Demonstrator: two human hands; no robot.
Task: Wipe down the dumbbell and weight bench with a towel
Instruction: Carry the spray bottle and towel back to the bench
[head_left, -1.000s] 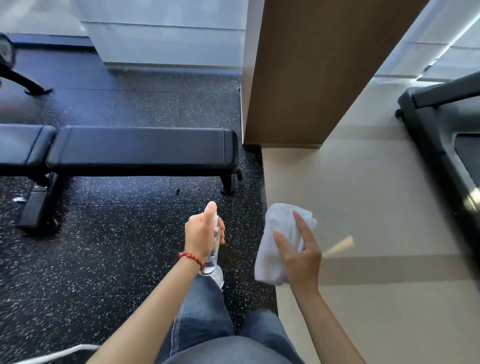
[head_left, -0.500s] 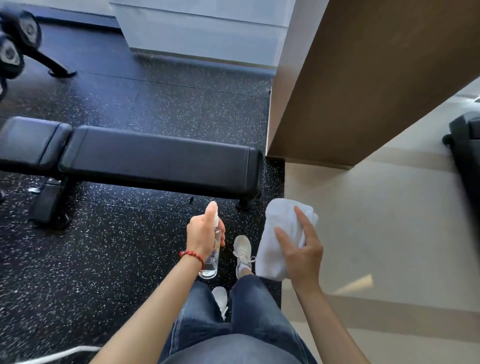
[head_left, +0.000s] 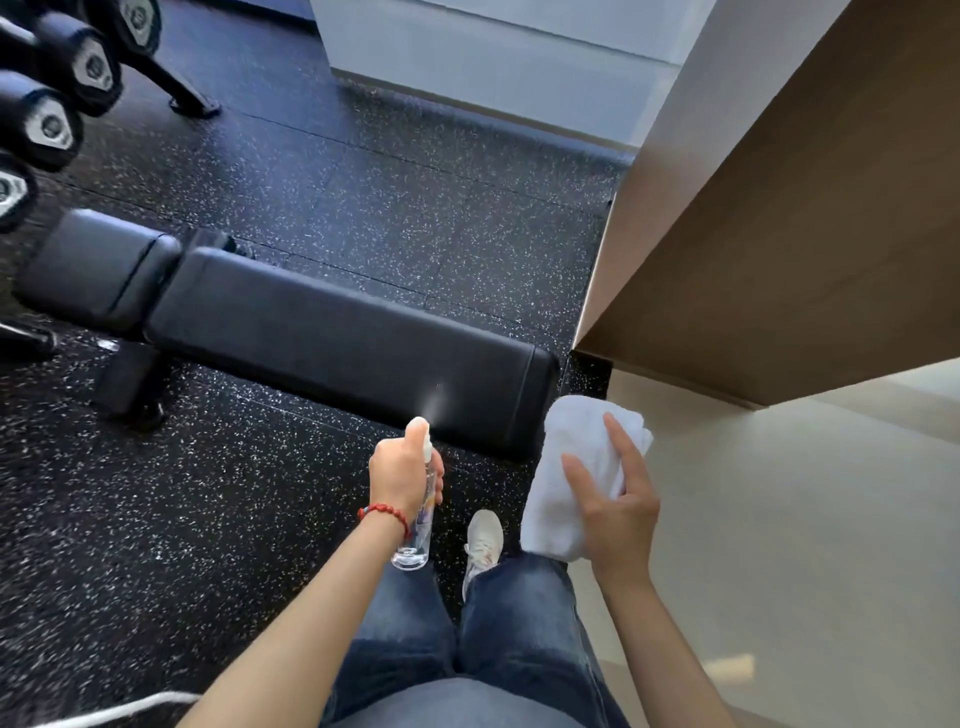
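Observation:
A black padded weight bench (head_left: 322, 332) runs across the speckled rubber floor just ahead of me. My left hand (head_left: 402, 475) grips a clear spray bottle (head_left: 418, 530), index finger on the nozzle; a fine mist hangs over the bench's near right end. My right hand (head_left: 618, 506) holds a folded white towel (head_left: 566, 467) beside that end of the bench. Several black dumbbells (head_left: 49, 122) sit on a rack at the upper left.
A brown wooden pillar (head_left: 779, 218) stands at the right, close to the bench's end. Pale tiled floor (head_left: 805, 519) lies to the right of the black rubber mat (head_left: 156, 519). My white shoe (head_left: 483, 540) and jeans show below. A white cord (head_left: 119, 709) lies at the bottom left.
I have stepped closer, so the bench sits nearer and the dumbbell rack has come into view. My left hand now sprays mist toward the bench. The towel stays in my right hand.

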